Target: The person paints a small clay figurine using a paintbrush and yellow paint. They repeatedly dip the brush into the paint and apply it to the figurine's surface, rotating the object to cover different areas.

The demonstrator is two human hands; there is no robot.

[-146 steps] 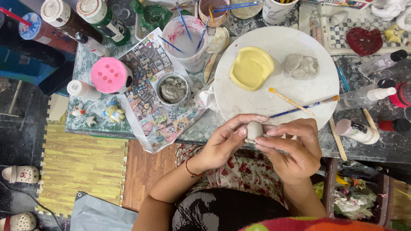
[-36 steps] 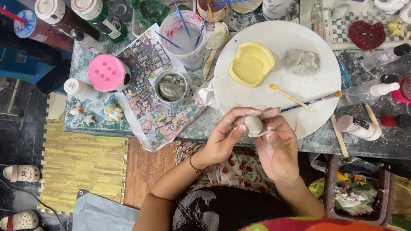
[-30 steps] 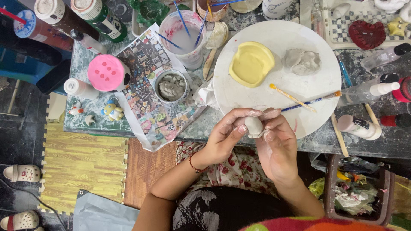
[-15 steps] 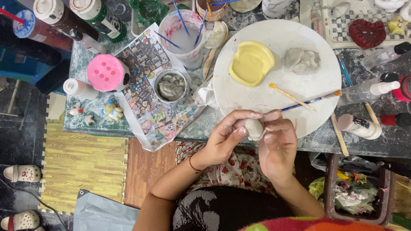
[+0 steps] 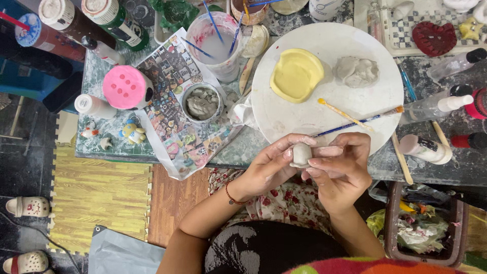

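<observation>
A small rounded lump of grey clay (image 5: 301,155) sits between both hands, held over the near edge of the table. My left hand (image 5: 271,166) cups it from the left with thumb and fingers pressed on it. My right hand (image 5: 341,170) wraps it from the right, fingers laid across its front. Just behind them lies a round white board (image 5: 324,109) with a yellow mould (image 5: 296,74), a larger grey clay lump (image 5: 357,71) and two thin brushes (image 5: 355,121).
A small bowl of grey slip (image 5: 202,103) rests on a printed paper sheet (image 5: 172,116). A pink lidded pot (image 5: 126,88), a water cup with brushes (image 5: 213,43), bottles (image 5: 431,106) and small figurines (image 5: 133,134) crowd the table. A bin (image 5: 423,231) stands at lower right.
Compared with several seconds ago the clay lump has turned in my fingers and my right hand has closed further around it. Over the last second the hands barely shift.
</observation>
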